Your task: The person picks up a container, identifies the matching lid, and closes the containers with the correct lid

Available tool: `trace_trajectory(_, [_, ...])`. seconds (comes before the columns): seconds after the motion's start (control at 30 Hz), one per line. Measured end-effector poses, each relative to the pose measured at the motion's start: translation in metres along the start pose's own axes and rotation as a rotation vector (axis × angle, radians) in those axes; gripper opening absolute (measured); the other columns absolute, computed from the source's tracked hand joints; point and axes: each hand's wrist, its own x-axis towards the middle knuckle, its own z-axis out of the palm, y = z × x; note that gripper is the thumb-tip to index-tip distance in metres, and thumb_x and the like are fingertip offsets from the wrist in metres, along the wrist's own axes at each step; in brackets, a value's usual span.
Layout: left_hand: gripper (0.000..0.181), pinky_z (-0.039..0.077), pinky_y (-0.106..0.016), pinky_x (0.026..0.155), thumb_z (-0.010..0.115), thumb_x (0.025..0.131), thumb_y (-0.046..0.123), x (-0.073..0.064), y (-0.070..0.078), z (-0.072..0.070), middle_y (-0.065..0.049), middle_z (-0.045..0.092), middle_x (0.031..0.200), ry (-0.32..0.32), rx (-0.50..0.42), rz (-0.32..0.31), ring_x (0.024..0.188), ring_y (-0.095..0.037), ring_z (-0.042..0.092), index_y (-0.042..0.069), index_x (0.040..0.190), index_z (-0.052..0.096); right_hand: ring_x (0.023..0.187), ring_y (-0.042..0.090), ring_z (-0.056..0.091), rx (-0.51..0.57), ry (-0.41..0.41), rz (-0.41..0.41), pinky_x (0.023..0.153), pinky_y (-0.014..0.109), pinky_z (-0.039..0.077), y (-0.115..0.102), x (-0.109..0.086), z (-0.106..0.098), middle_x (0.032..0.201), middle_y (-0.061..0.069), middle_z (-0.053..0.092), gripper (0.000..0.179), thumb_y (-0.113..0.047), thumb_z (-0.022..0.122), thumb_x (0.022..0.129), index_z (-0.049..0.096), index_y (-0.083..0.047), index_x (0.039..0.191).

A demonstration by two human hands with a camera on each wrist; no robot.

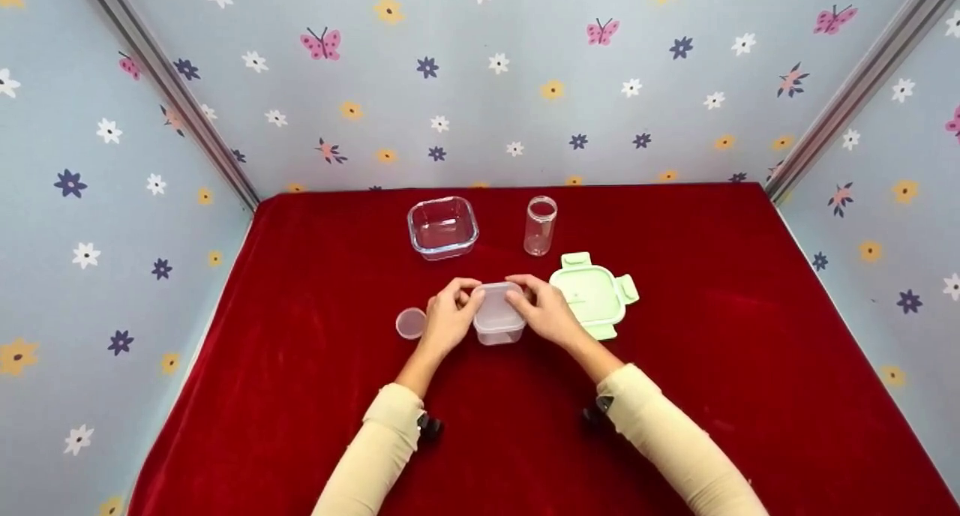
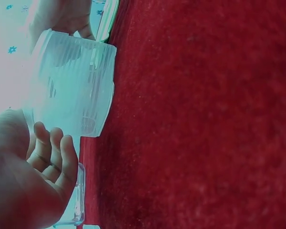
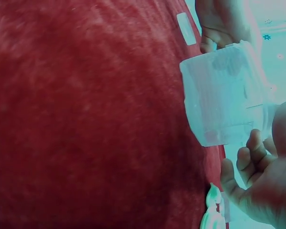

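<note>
A translucent plastic food container [image 1: 499, 336] with a frosted square lid [image 1: 497, 306] on top is between the two hands over the red cloth. At its left side, the left hand [image 1: 448, 317] grips the lid's edge, thumb on top and index finger at the far corner. The right hand [image 1: 549, 311] grips the opposite edge in the same way. In the left wrist view, the ribbed wall of the container [image 2: 78, 86] shows beside the left hand's loosely bent other fingers [image 2: 66, 162]. The right wrist view shows the container's other side [image 3: 224, 100].
A square glass container [image 1: 442, 255] and an upright clear jar [image 1: 538, 235] stand at the back. A light green clip lid [image 1: 592, 295] lies just right of the right hand. A small round translucent lid [image 1: 410, 324] lies left of the left hand. Patterned walls [image 1: 480, 111] enclose the table's back and sides.
</note>
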Motion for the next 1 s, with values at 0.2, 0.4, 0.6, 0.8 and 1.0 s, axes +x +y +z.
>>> trace_trajectory(0.2, [0.024, 0.05, -0.021, 0.067, 0.081, 0.104, 0.039, 0.004, -0.01, 0.006, 0.014, 0.066, 0.078, 0.024, 0.013, 0.03, 0.071, -0.002, 0.06, 0.02, 0.119, 0.084, 0.073, 0.003, 0.062, -0.037, -0.019, 0.063, 0.067, 0.024, 0.054, 0.036, 0.005, 0.01, 0.085, -0.009, 0.07, 0.041, -0.042, 0.076, 0.109, 0.078, -0.016, 0.141])
trace_trajectory(0.4, [0.024, 0.05, -0.021, 0.068, 0.082, 0.103, 0.038, 0.005, -0.016, 0.008, 0.01, 0.069, 0.078, 0.046, 0.027, 0.073, 0.07, 0.0, 0.06, 0.018, 0.118, 0.084, 0.075, 0.005, 0.065, -0.041, -0.043, 0.052, 0.07, 0.026, 0.055, 0.044, 0.007, 0.012, 0.092, -0.004, 0.076, 0.043, -0.045, 0.075, 0.109, 0.077, -0.017, 0.143])
trace_trajectory(0.6, [0.026, 0.051, -0.022, 0.068, 0.081, 0.104, 0.039, 0.006, -0.02, 0.01, 0.011, 0.068, 0.078, 0.046, 0.045, 0.09, 0.07, 0.001, 0.058, 0.018, 0.119, 0.084, 0.085, 0.007, 0.068, -0.081, -0.029, 0.036, 0.077, 0.025, 0.056, 0.035, 0.005, 0.01, 0.105, 0.006, 0.083, 0.043, -0.042, 0.074, 0.11, 0.077, -0.015, 0.143])
trace_trajectory(0.8, [0.029, 0.047, -0.021, 0.065, 0.08, 0.105, 0.041, 0.002, -0.015, 0.007, 0.013, 0.064, 0.075, 0.044, 0.006, 0.127, 0.067, -0.002, 0.057, 0.02, 0.126, 0.08, 0.078, 0.011, 0.066, -0.036, -0.015, -0.038, 0.072, 0.027, 0.054, 0.0, -0.004, -0.002, 0.093, 0.003, 0.076, 0.049, -0.043, 0.071, 0.111, 0.073, -0.008, 0.146])
trace_trajectory(1.0, [0.039, 0.048, -0.022, 0.068, 0.081, 0.103, 0.034, -0.01, 0.02, -0.016, 0.002, 0.066, 0.081, -0.055, -0.104, 0.169, 0.072, -0.009, 0.059, 0.009, 0.132, 0.076, 0.076, 0.009, 0.061, 0.037, -0.073, -0.069, 0.069, 0.022, 0.05, -0.029, -0.006, -0.018, 0.088, 0.01, 0.071, 0.045, -0.026, 0.071, 0.112, 0.068, 0.003, 0.146])
